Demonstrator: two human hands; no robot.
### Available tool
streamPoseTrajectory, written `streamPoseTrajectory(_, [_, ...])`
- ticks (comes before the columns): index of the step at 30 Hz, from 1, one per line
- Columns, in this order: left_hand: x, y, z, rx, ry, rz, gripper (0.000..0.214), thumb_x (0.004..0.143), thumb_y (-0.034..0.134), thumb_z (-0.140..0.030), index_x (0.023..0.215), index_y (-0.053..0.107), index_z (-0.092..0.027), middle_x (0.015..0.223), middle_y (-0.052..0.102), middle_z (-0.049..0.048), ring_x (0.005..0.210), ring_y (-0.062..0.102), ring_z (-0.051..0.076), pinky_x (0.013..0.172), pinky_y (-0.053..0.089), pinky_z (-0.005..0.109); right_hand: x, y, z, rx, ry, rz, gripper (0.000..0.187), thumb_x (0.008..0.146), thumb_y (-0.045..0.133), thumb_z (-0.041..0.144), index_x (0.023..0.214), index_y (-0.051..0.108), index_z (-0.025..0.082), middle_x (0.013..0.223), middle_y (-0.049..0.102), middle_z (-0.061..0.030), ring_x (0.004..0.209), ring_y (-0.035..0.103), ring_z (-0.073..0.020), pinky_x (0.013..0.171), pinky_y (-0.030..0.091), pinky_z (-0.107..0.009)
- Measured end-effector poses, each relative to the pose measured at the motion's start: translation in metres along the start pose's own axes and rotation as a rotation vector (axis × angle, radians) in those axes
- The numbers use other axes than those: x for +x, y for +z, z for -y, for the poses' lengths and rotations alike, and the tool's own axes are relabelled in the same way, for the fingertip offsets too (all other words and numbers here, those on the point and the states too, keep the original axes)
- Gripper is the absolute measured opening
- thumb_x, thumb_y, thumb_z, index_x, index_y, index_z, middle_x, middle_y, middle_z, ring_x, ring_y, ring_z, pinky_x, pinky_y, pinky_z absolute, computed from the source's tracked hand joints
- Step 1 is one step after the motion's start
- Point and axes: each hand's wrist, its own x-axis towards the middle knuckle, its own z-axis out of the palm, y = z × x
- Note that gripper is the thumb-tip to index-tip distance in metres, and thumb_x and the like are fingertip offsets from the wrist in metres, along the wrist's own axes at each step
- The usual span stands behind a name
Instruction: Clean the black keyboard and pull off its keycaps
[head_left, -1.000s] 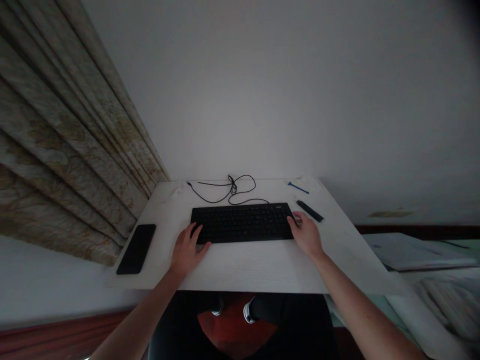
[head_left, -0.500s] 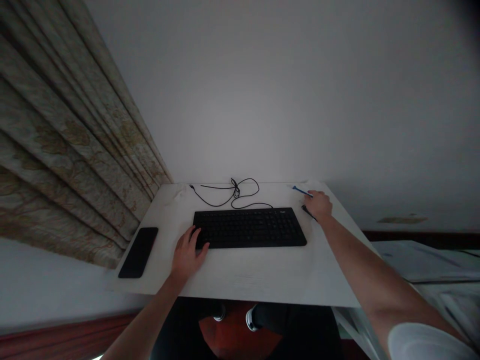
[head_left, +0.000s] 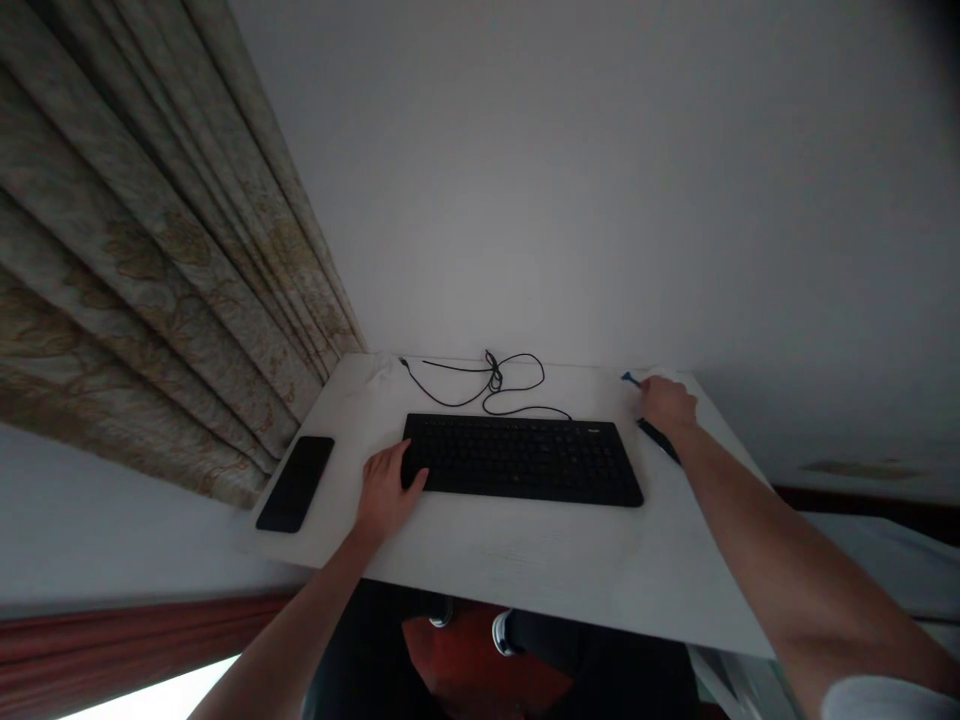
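My left hand (head_left: 384, 492) rests at the left end of a black keyboard (head_left: 525, 460), thumb stretched over its front corner and the other fingers along its side edge. The fingers are apart rather than wrapped around it. At the right of the desk, my right hand (head_left: 667, 402) is closed over a thin blue stick-like tool (head_left: 628, 378), whose wider far end pokes out to the left. The rest of this tool is hidden by the fingers. Under the right wrist lies a slim black object (head_left: 657, 438), partly covered, its kind unclear.
A black cable (head_left: 495, 380) lies looped behind the keyboard. On the left of the white desk (head_left: 487, 555) is a black phone (head_left: 295, 484). A patterned curtain (head_left: 172, 240) hangs along the left side, and a pale wall (head_left: 525, 200) stands behind the desk.
The view has shifted and tilted slightly, moving the desk rightward in the picture. My right hand now covers more of the blue tool. My left hand stays at the keyboard's left end.
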Motion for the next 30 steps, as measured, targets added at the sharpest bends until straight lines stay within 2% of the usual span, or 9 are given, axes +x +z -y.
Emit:
streamPoseTrajectory(4, [0.0,0.0,0.004,-0.053,-0.019,0.017,0.058,0.09,0.063,-0.041,0.142,0.049,-0.02,0.13,0.065,0.0145,0.124,0.058,0.032,0.109,0.042,0.054,-0.038,-0.027,0.014,0.311,0.001,-0.124,0.034,0.092,0.045,0.022,0.119,0.064,0.014,0.085,0.071,-0.0139,0.075,0.065,-0.0242,0.071,0.048,-0.035])
streamPoseTrajectory(6, [0.0,0.0,0.007,-0.094,-0.016,0.03,0.066,0.086,0.068,-0.041,0.144,0.047,-0.021,0.131,0.064,0.0138,0.126,0.057,0.032,0.11,0.041,0.053,-0.069,-0.035,0.024,0.573,-0.039,-0.125,0.028,0.089,0.05,0.026,0.109,0.067,0.017,0.075,0.067,-0.0065,0.064,0.06,-0.0188,0.065,0.047,-0.032])
streamPoseTrajectory(10, [0.0,0.002,0.012,-0.142,-0.003,0.056,0.079,0.078,0.076,-0.042,0.147,0.043,-0.022,0.136,0.061,0.0139,0.13,0.054,0.033,0.111,0.04,0.053,-0.137,-0.042,0.042,1.139,0.094,0.107,0.023,0.073,0.071,0.035,0.087,0.071,0.017,0.073,0.065,-0.0037,0.061,0.06,-0.0156,0.059,0.05,-0.029])
streamPoseTrajectory(13, [0.001,0.003,0.015,-0.144,0.012,0.073,0.083,0.077,0.077,-0.042,0.149,0.041,-0.021,0.139,0.059,0.015,0.131,0.053,0.034,0.113,0.038,0.054,-0.183,-0.045,0.057,1.375,0.089,0.333,0.041,0.064,0.082,0.033,0.102,0.074,0.019,0.091,0.07,-0.0062,0.077,0.067,-0.0173,0.07,0.056,-0.031])
streamPoseTrajectory(17, [0.005,-0.001,0.024,-0.151,0.083,0.131,0.086,0.073,0.081,-0.043,0.148,0.043,-0.021,0.144,0.056,0.0158,0.132,0.052,0.035,0.113,0.039,0.054,-0.223,-0.044,0.082,1.406,-0.051,0.514,0.059,0.065,0.086,0.034,0.12,0.071,0.022,0.101,0.07,-0.0062,0.091,0.068,-0.0196,0.081,0.058,-0.035])
streamPoseTrajectory(20, [0.011,-0.005,0.034,-0.185,0.141,0.165,0.073,0.079,0.075,-0.042,0.144,0.049,-0.019,0.142,0.059,0.0157,0.131,0.054,0.033,0.112,0.042,0.052,-0.236,-0.031,0.109,1.28,-0.111,0.468,0.053,0.075,0.078,0.048,0.118,0.072,0.018,0.092,0.07,-0.0072,0.078,0.067,-0.0183,0.07,0.057,-0.034])
streamPoseTrajectory(23, [0.015,-0.004,0.042,-0.224,0.12,0.114,0.043,0.097,0.052,-0.034,0.136,0.058,-0.018,0.132,0.066,0.0131,0.125,0.06,0.027,0.109,0.046,0.049,-0.236,-0.009,0.142,1.166,-0.141,0.381,0.053,0.085,0.063,0.061,0.109,0.074,0.015,0.077,0.069,-0.0063,0.066,0.063,-0.0167,0.062,0.054,-0.032])
streamPoseTrajectory(25, [0.016,-0.002,0.044,-0.234,0.111,0.08,0.039,0.101,0.041,-0.028,0.132,0.062,-0.018,0.128,0.069,0.012,0.122,0.062,0.025,0.108,0.048,0.048,-0.233,0.006,0.169,1.117,-0.192,0.35,0.05,0.089,0.057,0.061,0.102,0.073,0.015,0.077,0.07,-0.0065,0.068,0.064,-0.0172,0.062,0.054,-0.03])
streamPoseTrajectory(30, [0.013,0.002,0.045,-0.232,0.125,0.053,0.039,0.1,0.04,-0.021,0.13,0.064,-0.021,0.126,0.07,0.0099,0.12,0.063,0.024,0.107,0.049,0.048,-0.221,0.035,0.245,1.088,-0.229,0.315,0.04,0.098,0.043,0.051,0.088,0.064,0.019,0.073,0.07,-0.0047,0.068,0.068,-0.018,0.06,0.054,-0.028])
